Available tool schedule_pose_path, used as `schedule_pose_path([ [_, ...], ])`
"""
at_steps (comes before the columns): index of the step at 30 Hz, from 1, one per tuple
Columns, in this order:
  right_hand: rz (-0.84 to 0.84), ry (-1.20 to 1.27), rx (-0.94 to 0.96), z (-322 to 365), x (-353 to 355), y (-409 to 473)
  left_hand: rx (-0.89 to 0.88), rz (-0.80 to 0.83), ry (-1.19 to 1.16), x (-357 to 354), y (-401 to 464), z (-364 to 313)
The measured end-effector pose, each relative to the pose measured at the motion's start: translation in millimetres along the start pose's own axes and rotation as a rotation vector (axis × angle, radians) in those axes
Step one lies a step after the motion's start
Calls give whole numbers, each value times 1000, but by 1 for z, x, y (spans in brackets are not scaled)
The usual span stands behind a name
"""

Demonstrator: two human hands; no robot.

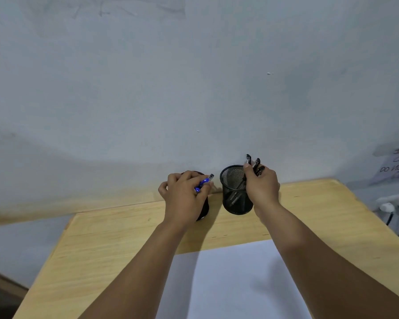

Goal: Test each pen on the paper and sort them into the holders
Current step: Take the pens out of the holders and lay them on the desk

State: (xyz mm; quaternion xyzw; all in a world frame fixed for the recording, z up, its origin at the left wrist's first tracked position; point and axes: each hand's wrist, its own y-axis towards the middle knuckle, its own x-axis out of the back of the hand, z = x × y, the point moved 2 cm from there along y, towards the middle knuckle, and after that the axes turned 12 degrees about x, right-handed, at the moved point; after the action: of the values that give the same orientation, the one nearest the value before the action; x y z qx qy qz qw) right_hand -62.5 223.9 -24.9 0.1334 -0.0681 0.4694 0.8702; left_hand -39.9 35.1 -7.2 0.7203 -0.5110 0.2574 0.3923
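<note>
Two black mesh pen holders stand at the back of the wooden table [106, 245]. My left hand [184, 196] covers most of the left holder [204, 210] and grips a blue pen [203, 182], whose clear end points up to the right. My right hand [262, 187] grips a bunch of black pens [253, 163] at the rim of the right holder [234, 192]; their lower ends reach down inside it. A white sheet of paper [235, 282] lies on the near part of the table between my forearms.
A pale wall rises directly behind the table. A handwritten paper notice [396, 166] hangs on the wall at the far right, with white plugs [392, 204] below it. The table's left edge drops off to the floor.
</note>
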Motion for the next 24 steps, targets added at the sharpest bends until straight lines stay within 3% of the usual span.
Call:
schedule_pose_path([
  [7,58,306,2,11,7,-4,171,90,-232,7,3,-2],
  [14,97,428,100,13,17,-19,162,114,-451,20,5,-1],
  [18,186,528,237,34,25,-33,108,97,-544,42,-3,-13],
  [24,311,462,481,69,37,-62,69,105,-670,86,-26,-24],
])
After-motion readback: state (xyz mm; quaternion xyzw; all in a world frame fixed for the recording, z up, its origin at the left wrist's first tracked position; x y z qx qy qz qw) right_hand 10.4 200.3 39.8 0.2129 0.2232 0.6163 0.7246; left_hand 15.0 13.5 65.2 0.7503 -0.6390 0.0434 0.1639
